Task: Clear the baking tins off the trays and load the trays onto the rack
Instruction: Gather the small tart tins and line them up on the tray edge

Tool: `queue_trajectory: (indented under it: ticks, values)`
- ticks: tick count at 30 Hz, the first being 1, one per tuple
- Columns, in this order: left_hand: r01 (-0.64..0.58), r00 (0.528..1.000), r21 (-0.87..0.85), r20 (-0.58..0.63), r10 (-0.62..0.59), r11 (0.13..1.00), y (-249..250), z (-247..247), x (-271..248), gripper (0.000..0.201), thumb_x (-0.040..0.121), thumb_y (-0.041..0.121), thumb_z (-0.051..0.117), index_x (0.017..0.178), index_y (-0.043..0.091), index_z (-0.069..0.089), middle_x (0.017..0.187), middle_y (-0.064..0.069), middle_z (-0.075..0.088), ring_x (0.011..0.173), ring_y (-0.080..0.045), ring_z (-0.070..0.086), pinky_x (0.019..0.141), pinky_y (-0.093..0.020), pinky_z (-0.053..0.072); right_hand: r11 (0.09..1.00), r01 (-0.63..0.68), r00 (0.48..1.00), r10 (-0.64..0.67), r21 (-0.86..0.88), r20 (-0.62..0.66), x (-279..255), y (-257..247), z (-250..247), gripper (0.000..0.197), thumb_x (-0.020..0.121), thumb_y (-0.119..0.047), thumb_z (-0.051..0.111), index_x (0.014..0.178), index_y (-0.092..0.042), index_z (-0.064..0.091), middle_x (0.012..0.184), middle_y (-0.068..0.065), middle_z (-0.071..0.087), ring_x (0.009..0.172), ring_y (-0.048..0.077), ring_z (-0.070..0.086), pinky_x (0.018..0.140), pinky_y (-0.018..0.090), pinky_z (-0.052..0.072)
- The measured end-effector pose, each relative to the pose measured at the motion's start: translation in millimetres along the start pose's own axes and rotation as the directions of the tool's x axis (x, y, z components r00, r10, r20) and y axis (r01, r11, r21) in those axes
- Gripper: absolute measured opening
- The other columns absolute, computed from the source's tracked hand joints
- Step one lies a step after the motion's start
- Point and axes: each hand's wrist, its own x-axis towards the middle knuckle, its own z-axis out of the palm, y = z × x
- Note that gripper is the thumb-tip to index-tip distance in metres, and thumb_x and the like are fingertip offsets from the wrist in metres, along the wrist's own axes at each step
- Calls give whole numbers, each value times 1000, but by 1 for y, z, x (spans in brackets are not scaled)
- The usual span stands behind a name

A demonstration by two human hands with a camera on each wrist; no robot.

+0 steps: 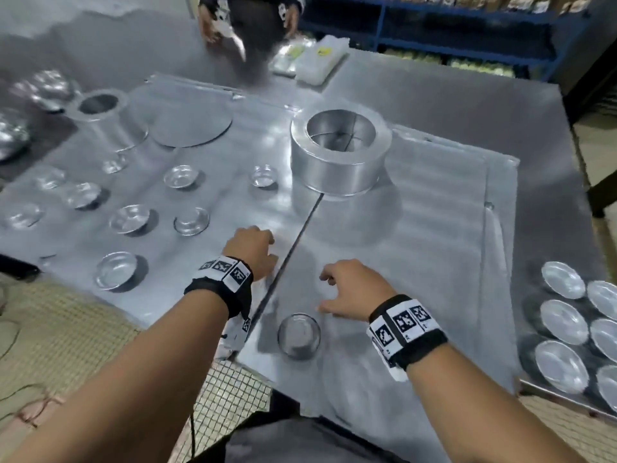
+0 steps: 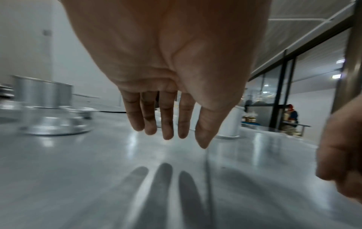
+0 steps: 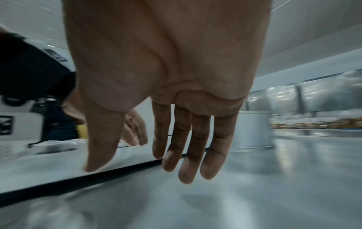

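Two metal trays lie side by side, split by a dark seam (image 1: 293, 242). The left tray (image 1: 207, 289) carries several small shiny tins, such as one (image 1: 117, 270) near its front. The right tray (image 1: 434, 262) bears a large round cake tin (image 1: 337, 155) and one small tin (image 1: 298, 335) at the front. My left hand (image 1: 253, 252) hovers just left of the seam, fingers (image 2: 166, 124) straight and holding nothing. My right hand (image 1: 347, 289) hangs over the right tray beside the small tin, fingers (image 3: 188, 155) relaxed, nothing held.
A tall narrow tin (image 1: 107, 121) and a flat round disc (image 1: 190, 121) sit at the back left. Another tray with several shallow tins (image 1: 564, 329) lies at the far right. A second person (image 1: 253, 25) stands across the table before blue shelving (image 1: 467, 25).
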Motion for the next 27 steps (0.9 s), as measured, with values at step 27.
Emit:
queue_trajectory:
  ticks: [27]
  values:
    - [302, 952, -27, -48, -303, 953, -129, -34, 52, 68, 79, 31, 80, 131, 7, 44, 133, -20, 39, 107, -44, 59, 88, -45, 50, 964, 68, 968, -1, -256, 251, 9, -91, 47, 69, 55, -26, 88, 110, -27, 47, 107, -1, 43, 99, 21, 42, 79, 36, 50]
